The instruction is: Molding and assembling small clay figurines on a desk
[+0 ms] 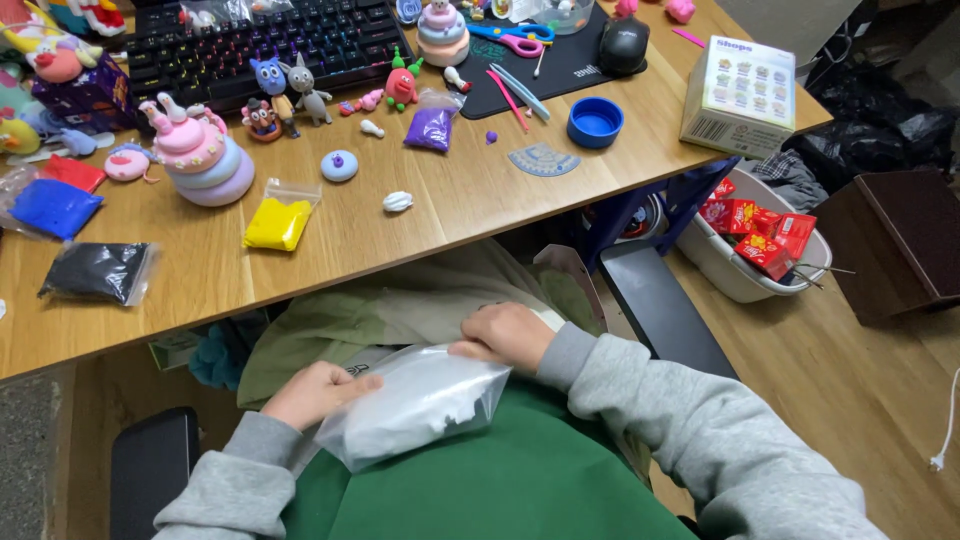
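A clear plastic bag of white clay (415, 405) lies across the person's lap, near the camera and below the near edge of the wooden desk (480, 195). The left hand (315, 392) grips the bag's left end, fingers curled onto the plastic with the thumb on top. The right hand (508, 335) rests at the bag's far right corner, fingers bent and pressed together, pinching the top edge. The bag sits between the two hands, touching both. On the desk, well apart, lie a yellow clay bag (279, 223) and a small white clay piece (397, 201).
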